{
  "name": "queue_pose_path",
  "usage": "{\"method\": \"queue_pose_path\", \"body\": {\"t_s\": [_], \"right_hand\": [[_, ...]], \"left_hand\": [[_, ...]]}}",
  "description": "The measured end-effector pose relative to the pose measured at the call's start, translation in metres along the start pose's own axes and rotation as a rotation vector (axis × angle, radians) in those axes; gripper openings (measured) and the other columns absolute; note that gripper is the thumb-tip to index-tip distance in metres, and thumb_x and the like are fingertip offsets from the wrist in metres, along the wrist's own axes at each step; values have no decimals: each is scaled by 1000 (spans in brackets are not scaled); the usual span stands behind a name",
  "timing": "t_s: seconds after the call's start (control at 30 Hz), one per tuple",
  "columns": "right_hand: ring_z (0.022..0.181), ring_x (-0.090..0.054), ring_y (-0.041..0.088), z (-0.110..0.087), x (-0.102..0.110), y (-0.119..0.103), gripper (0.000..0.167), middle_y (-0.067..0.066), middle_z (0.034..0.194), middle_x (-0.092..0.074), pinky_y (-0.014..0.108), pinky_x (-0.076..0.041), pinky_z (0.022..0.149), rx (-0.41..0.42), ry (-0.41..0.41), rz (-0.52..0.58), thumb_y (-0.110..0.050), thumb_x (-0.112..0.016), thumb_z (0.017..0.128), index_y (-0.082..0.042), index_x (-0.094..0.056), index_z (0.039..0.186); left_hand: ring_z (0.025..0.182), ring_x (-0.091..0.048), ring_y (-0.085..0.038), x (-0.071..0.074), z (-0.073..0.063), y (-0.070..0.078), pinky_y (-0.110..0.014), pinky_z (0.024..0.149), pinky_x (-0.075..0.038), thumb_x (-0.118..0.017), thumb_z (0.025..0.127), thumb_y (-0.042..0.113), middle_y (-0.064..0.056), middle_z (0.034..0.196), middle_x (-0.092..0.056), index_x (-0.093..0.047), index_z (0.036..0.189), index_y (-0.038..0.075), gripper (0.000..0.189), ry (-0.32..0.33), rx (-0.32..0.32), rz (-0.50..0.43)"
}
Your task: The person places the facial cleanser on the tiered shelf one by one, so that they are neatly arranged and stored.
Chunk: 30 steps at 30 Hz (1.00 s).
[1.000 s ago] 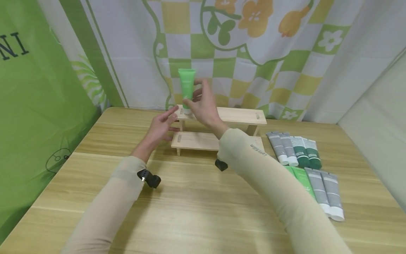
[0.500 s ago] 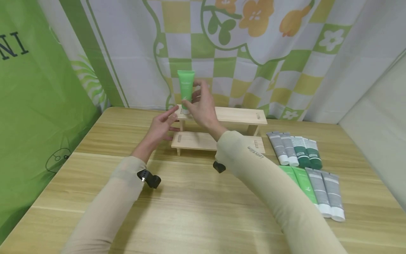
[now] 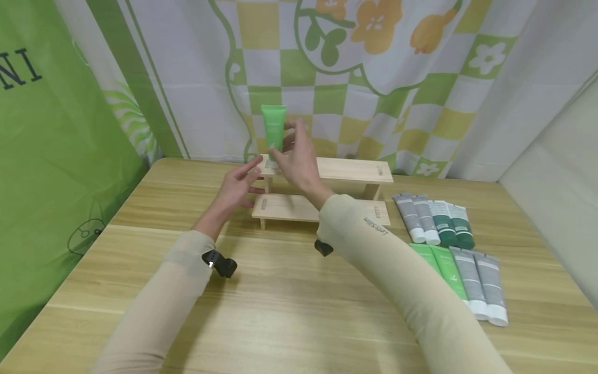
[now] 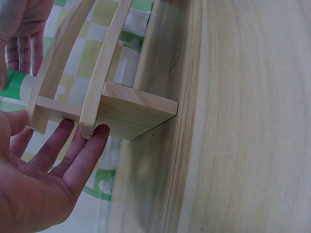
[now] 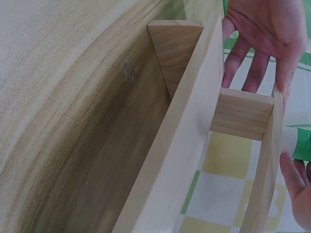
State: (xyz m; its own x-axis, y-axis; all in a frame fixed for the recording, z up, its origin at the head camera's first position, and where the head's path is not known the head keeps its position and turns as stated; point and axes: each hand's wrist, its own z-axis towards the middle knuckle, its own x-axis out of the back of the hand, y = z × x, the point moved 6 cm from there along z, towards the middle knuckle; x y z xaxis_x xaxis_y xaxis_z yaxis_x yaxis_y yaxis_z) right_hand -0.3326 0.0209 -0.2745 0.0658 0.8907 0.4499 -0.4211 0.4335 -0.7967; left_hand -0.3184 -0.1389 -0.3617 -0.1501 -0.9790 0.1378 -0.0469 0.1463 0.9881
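One green tube (image 3: pixel 273 124) cap-down at top left end of wooden rack (image 3: pixel 350 169), right hand (image 3: pixel 301 160) pinching it, left hand (image 3: pixel 237 187) uncurled, touching rack. Placing, seemingly; next needs steady release!

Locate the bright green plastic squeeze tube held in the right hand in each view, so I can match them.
Head: the bright green plastic squeeze tube is upright in the right hand, left of centre.
Left wrist: the tube is at the left edge, cut off.
Right wrist: the tube is at the right edge, below mid-height, cut off.
Shared landmark: the two-tier pale wooden rack.
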Motion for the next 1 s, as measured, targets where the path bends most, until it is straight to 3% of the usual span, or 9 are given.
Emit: {"method": "queue_pose_path", "body": {"t_s": [0.57,0.77,1.0], "right_hand": [[93,-64,17,0,-1,2,56,7,102,-61,28,-55,82,1,18,-14,-14,-76,91,-11,-41,134],[96,-63,20,-2,0,6,59,8,105,-61,28,-55,82,-40,10,6,-15,-79,89,-11,-41,134],[101,-61,20,-13,12,14,63,10,113,-58,30,-54,83,-66,5,50,-24,-81,88,-10,-44,138]], "left_hand": [[113,-65,-36,-1,0,1,-58,84,-57,-49,106,44,-15,142,-53,-42,153,39,48,4,-9,21],[113,-64,-37,-2,0,1,-58,84,-57,-49,106,42,-17,141,-53,-42,153,37,48,5,-9,16],[112,-65,-34,0,0,0,-45,77,-60,-48,106,42,-14,143,-52,-42,152,40,46,13,11,22]]}}
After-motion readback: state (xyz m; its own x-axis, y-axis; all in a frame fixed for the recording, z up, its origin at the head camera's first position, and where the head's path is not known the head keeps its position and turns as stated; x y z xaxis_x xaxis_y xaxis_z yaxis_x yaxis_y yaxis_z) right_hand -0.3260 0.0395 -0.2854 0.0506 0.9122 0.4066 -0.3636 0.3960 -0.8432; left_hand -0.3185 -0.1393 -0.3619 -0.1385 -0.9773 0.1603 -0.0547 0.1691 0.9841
